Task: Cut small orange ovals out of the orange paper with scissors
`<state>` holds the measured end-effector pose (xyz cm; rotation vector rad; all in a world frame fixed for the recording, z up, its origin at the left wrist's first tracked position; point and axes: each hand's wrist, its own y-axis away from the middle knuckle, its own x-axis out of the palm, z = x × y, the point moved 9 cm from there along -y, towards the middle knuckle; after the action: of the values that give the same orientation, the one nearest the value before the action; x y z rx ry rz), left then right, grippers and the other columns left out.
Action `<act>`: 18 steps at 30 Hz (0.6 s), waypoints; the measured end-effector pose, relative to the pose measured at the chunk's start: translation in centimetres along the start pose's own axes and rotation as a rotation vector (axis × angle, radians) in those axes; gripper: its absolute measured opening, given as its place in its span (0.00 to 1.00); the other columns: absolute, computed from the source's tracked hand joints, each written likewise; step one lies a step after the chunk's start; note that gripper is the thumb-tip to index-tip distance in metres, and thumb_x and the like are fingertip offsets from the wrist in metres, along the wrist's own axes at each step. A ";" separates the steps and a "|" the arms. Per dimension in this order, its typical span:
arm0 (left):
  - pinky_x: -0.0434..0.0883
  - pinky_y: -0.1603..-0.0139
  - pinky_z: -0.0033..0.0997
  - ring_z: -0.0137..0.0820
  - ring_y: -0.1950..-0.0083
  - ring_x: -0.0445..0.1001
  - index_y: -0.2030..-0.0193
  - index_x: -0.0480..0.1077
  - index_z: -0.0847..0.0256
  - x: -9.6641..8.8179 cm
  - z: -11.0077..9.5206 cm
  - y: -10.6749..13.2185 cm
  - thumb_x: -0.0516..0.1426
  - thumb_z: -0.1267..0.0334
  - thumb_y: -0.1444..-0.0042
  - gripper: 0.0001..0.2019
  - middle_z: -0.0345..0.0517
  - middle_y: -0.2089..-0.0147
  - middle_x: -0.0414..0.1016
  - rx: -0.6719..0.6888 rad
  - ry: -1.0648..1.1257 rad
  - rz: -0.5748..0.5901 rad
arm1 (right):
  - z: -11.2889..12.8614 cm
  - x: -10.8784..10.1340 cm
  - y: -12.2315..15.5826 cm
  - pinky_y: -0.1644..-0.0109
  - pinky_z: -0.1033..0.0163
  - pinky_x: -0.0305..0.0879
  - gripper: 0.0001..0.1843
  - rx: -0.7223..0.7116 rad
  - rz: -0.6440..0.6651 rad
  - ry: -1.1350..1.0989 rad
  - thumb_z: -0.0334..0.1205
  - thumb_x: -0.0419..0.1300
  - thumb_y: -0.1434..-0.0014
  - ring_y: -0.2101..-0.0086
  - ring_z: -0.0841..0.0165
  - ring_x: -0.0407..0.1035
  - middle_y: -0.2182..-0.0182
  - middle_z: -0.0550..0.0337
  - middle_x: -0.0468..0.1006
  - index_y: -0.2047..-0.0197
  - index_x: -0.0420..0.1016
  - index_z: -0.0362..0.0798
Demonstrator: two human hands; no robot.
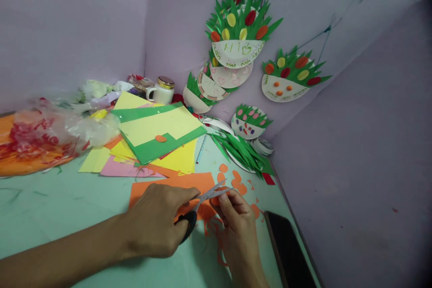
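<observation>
My left hand (160,218) is closed round the black handles of a pair of scissors (205,196), thumb in the lower loop. The scissor blades are parted and point right, towards my other hand. My right hand (238,225) pinches a small piece of orange paper (218,199) right at the blades. Exactly where the blades meet the paper is hard to make out. Beneath both hands lies a larger orange sheet (143,191). Several orange ovals (239,184) and thin offcuts are scattered beyond and beside my right hand.
A dark phone (288,249) lies near the table's right edge. Green paper strips (241,150) are heaped behind. Stacked coloured sheets (162,121), a white lidded mug (163,92) and plastic bags (67,128) stand further left. Decorated paper-plate baskets (238,51) hang on the wall.
</observation>
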<state>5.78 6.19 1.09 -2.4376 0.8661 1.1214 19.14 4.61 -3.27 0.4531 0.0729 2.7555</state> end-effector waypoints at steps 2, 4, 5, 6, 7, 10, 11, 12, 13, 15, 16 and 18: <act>0.54 0.72 0.26 0.27 0.74 0.60 0.70 0.60 0.57 0.1 0.1 0.0 0.48 0.67 0.51 0.03 0.36 0.74 0.66 -0.003 -0.004 0.004 | 0.0 0.1 0.0 0.63 0.64 0.64 0.08 -0.019 0.028 0.056 0.42 0.65 0.53 0.70 0.69 0.70 0.74 0.59 0.77 0.74 0.76 0.46; 0.54 0.72 0.26 0.27 0.74 0.61 0.69 0.61 0.57 0.2 0.2 -0.1 0.48 0.67 0.51 0.03 0.36 0.74 0.67 0.002 -0.011 0.002 | 0.0 0.1 -0.1 0.62 0.63 0.65 0.09 -0.033 0.043 0.089 0.43 0.64 0.52 0.69 0.68 0.70 0.74 0.59 0.77 0.73 0.76 0.46; 0.54 0.72 0.26 0.27 0.74 0.61 0.69 0.61 0.57 0.2 0.2 -0.1 0.48 0.67 0.51 0.03 0.36 0.74 0.67 0.006 -0.015 0.000 | -0.1 0.1 -0.1 0.62 0.63 0.65 0.09 -0.035 0.046 0.098 0.43 0.64 0.52 0.70 0.67 0.70 0.74 0.58 0.77 0.73 0.75 0.46; 0.54 0.72 0.26 0.27 0.75 0.61 0.70 0.61 0.57 0.2 0.1 -0.1 0.48 0.67 0.51 0.03 0.36 0.74 0.67 0.011 -0.019 -0.001 | -0.1 0.1 -0.1 0.63 0.63 0.65 0.09 -0.036 0.044 0.101 0.43 0.64 0.52 0.70 0.67 0.70 0.74 0.58 0.77 0.73 0.75 0.46; 0.54 0.72 0.26 0.27 0.75 0.60 0.70 0.61 0.57 0.3 0.1 -0.1 0.48 0.67 0.51 0.03 0.36 0.74 0.67 0.015 -0.021 -0.001 | -0.2 0.0 -0.2 0.64 0.64 0.65 0.09 -0.033 0.041 0.101 0.43 0.64 0.52 0.70 0.67 0.70 0.74 0.58 0.77 0.73 0.75 0.46; 0.54 0.72 0.26 0.27 0.74 0.61 0.69 0.61 0.57 0.4 0.1 0.0 0.48 0.67 0.51 0.03 0.37 0.74 0.68 0.024 -0.027 -0.002 | -0.5 -0.1 -0.2 0.70 0.67 0.64 0.09 -0.007 0.025 0.076 0.43 0.65 0.53 0.73 0.69 0.69 0.75 0.60 0.76 0.74 0.75 0.47; 0.54 0.72 0.26 0.27 0.74 0.61 0.69 0.61 0.57 0.4 0.1 0.1 0.48 0.67 0.51 0.03 0.37 0.74 0.68 0.031 -0.030 -0.004 | -0.6 -0.1 -0.3 0.72 0.67 0.63 0.08 0.001 0.020 0.063 0.43 0.65 0.53 0.73 0.69 0.69 0.76 0.61 0.76 0.74 0.75 0.47; 0.54 0.73 0.26 0.27 0.74 0.61 0.69 0.61 0.57 0.4 0.0 0.1 0.48 0.67 0.50 0.03 0.37 0.74 0.68 0.036 -0.034 -0.010 | -0.7 -0.1 -0.3 0.72 0.68 0.63 0.08 0.007 0.019 0.054 0.43 0.65 0.54 0.73 0.69 0.69 0.75 0.61 0.76 0.74 0.74 0.47; 0.54 0.73 0.26 0.27 0.75 0.61 0.70 0.61 0.58 0.4 0.0 0.1 0.48 0.67 0.50 0.03 0.37 0.74 0.68 0.040 -0.036 -0.017 | -0.7 -0.1 -0.3 0.72 0.68 0.63 0.08 0.010 0.016 0.046 0.44 0.65 0.54 0.72 0.69 0.69 0.75 0.61 0.77 0.74 0.74 0.48; 0.54 0.73 0.26 0.27 0.75 0.61 0.70 0.61 0.57 0.3 0.0 0.1 0.47 0.67 0.50 0.03 0.37 0.74 0.68 0.041 -0.035 -0.028 | -0.9 -0.2 -0.3 0.72 0.68 0.63 0.09 0.018 0.008 0.039 0.44 0.65 0.54 0.72 0.69 0.69 0.75 0.61 0.77 0.74 0.74 0.48; 0.54 0.73 0.26 0.27 0.75 0.61 0.69 0.61 0.57 0.2 0.0 0.1 0.47 0.67 0.50 0.03 0.36 0.74 0.68 0.039 -0.032 -0.029 | -0.9 -0.3 -0.3 0.73 0.68 0.63 0.09 0.020 0.004 0.038 0.44 0.66 0.54 0.72 0.69 0.69 0.75 0.61 0.77 0.74 0.74 0.48; 0.54 0.73 0.26 0.27 0.75 0.61 0.69 0.61 0.57 0.2 0.0 0.0 0.47 0.67 0.50 0.04 0.36 0.74 0.68 0.035 -0.030 -0.029 | -1.0 -0.4 -0.2 0.73 0.68 0.63 0.09 0.021 0.001 0.041 0.44 0.66 0.55 0.73 0.69 0.69 0.75 0.61 0.77 0.74 0.74 0.48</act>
<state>5.86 6.09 0.98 -2.3915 0.8313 1.1200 19.27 4.68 -4.36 0.4027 0.1120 2.7672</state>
